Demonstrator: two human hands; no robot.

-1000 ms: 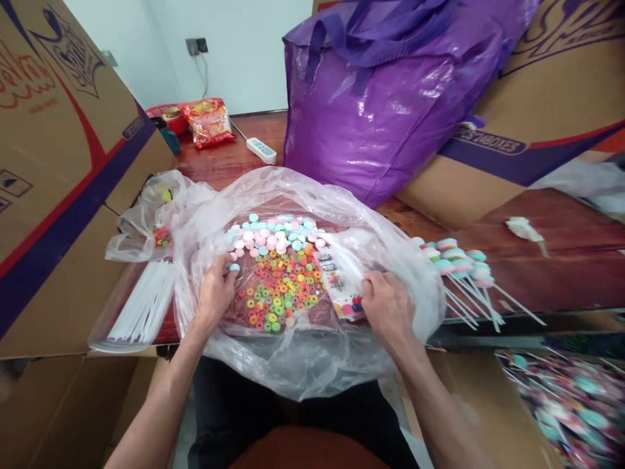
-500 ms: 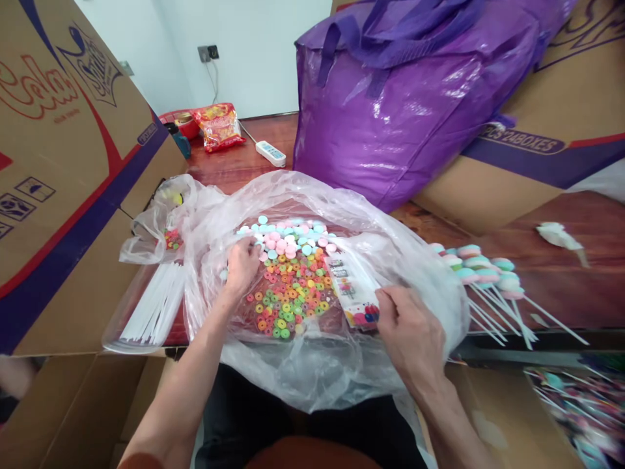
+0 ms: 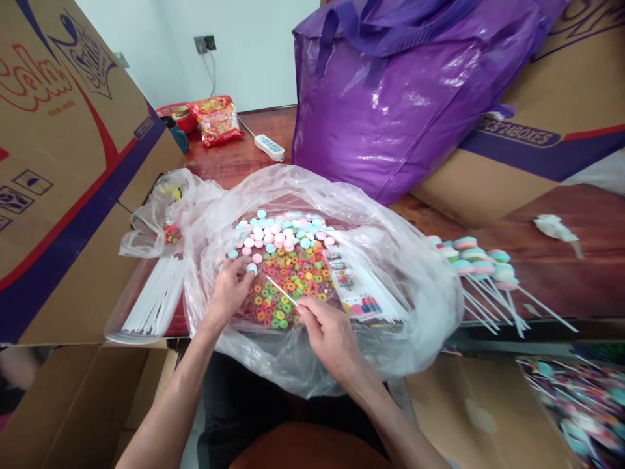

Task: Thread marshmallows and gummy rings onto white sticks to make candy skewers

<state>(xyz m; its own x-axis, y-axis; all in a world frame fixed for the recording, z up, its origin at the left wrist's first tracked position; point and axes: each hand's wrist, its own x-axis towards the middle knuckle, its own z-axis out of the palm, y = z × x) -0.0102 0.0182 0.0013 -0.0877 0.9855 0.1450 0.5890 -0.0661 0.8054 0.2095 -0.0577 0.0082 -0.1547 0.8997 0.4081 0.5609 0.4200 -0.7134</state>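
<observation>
A wide clear plastic bag (image 3: pixel 415 306) lies spread in front of me. Inside it are pink, white and blue round candies (image 3: pixel 280 233) and small coloured ring candies (image 3: pixel 293 277). My left hand (image 3: pixel 232 286) pinches one round pale candy (image 3: pixel 252 268) at the left of the pile. My right hand (image 3: pixel 325 329) grips a thin white stick (image 3: pixel 280 291) whose tip points toward that candy. A printed packet of sticks (image 3: pixel 359 286) lies in the bag to the right.
Finished candy sticks (image 3: pixel 481 267) lie on the wooden table at right. A bag of white sticks (image 3: pixel 153 296) is at left. Cardboard boxes (image 3: pixel 53 163) flank both sides, with a purple bag (image 3: pixel 390 104) behind. An open box of wrapped sweets (image 3: pixel 576 404) sits lower right.
My right hand left the packet of sticks and came to the middle holding one stick. My left hand drew back from the round candies with one candy pinched.
</observation>
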